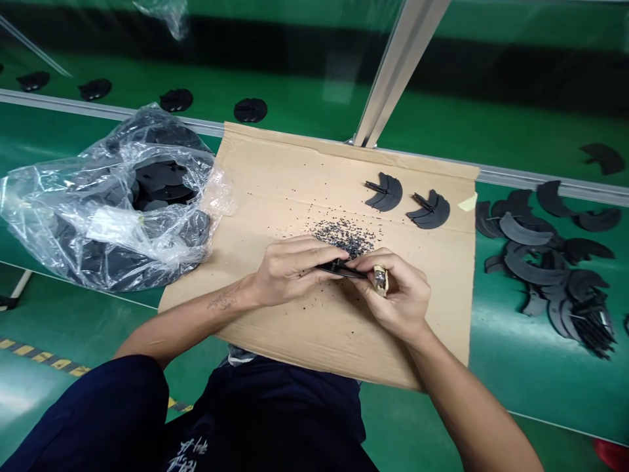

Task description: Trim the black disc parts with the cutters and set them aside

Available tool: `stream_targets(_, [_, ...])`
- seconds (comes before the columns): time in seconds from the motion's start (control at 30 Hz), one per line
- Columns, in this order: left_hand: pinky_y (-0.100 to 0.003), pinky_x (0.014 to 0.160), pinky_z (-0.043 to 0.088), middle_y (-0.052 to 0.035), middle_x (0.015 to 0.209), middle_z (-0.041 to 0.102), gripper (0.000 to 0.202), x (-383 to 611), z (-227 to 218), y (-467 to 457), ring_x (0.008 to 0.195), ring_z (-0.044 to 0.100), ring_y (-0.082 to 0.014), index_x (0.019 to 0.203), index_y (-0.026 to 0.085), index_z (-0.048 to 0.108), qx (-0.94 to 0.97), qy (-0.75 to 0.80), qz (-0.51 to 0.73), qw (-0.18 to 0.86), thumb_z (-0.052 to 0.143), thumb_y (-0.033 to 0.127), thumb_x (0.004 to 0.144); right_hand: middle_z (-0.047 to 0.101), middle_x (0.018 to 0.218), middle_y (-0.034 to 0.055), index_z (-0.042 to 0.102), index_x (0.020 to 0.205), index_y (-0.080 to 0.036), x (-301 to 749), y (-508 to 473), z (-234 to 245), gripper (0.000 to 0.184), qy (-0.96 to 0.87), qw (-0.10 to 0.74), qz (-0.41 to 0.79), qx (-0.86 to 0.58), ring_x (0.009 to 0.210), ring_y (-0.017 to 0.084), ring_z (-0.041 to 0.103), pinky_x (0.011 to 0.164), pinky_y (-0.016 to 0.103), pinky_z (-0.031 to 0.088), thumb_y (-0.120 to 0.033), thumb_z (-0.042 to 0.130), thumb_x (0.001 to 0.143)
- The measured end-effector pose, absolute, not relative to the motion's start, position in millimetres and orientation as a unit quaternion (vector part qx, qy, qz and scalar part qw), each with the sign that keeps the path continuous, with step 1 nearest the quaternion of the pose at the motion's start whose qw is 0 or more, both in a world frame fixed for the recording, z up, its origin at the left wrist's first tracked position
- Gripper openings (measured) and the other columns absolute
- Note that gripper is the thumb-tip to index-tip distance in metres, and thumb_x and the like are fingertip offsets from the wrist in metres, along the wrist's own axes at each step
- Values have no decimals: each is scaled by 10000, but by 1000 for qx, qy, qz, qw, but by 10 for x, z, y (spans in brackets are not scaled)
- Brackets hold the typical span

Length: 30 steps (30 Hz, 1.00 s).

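My left hand (pixel 289 270) is closed around a flat black plastic part (pixel 339 267), held edge-on over a brown cardboard sheet (pixel 295 190). My right hand (pixel 400 295) is closed on a small tool with a tape-wrapped handle (pixel 380 280), its tip against the part. Just beyond my fingers lies a heap of black shavings (pixel 344 235). Two small stacks of crescent-shaped black parts (pixel 386 192) (pixel 430 210) rest on the far right of the cardboard.
A clear plastic bag (pixel 113 203) full of black parts lies on the left. A pile of loose crescent parts (pixel 545 255) covers the green table on the right. Single black parts (pixel 250 110) lie on the green belt beyond a metal rail (pixel 398 59).
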<state>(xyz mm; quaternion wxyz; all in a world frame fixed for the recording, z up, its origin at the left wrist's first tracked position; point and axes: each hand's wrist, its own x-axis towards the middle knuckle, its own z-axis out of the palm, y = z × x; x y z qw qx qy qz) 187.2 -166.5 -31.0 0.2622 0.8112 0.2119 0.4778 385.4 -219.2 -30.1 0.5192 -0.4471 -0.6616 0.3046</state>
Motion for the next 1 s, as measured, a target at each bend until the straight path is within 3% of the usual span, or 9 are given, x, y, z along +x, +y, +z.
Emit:
stream_targets(0.2, [-244,702,613,-53,855,777,200,1869,-295,-1672,771,730,-130,1040,172,742,803,225,483,267,770,278,872,748,873,39,666,901,-224,3857,-2188,-283,144,-665,522,312,-433,778,172,715,698,313,581,-120,728,822])
stream_targets(0.37, [-275,746,619,-67,912,778,176,1864,-295,-1684,838,734,-142,1096,178,719,812,213,477,260,686,248,939,748,875,45,655,905,-224,3857,-2192,-280,123,-672,515,301,-439,768,170,712,684,313,585,-139,714,839])
stream_targets(0.67, [-304,785,603,-70,962,771,231,1873,-314,-1696,884,725,-154,1157,192,704,811,212,472,272,690,256,935,747,872,49,647,873,-225,3856,-2196,-306,88,-662,512,315,-448,775,178,714,707,326,591,-168,711,853])
stream_targets(1.0, [-268,753,592,-69,915,766,329,1900,-296,-1709,837,711,-143,1079,169,747,762,212,505,345,830,327,803,756,893,58,644,907,-233,3827,-2210,-303,98,-667,532,322,-410,791,188,723,698,334,598,-161,695,865])
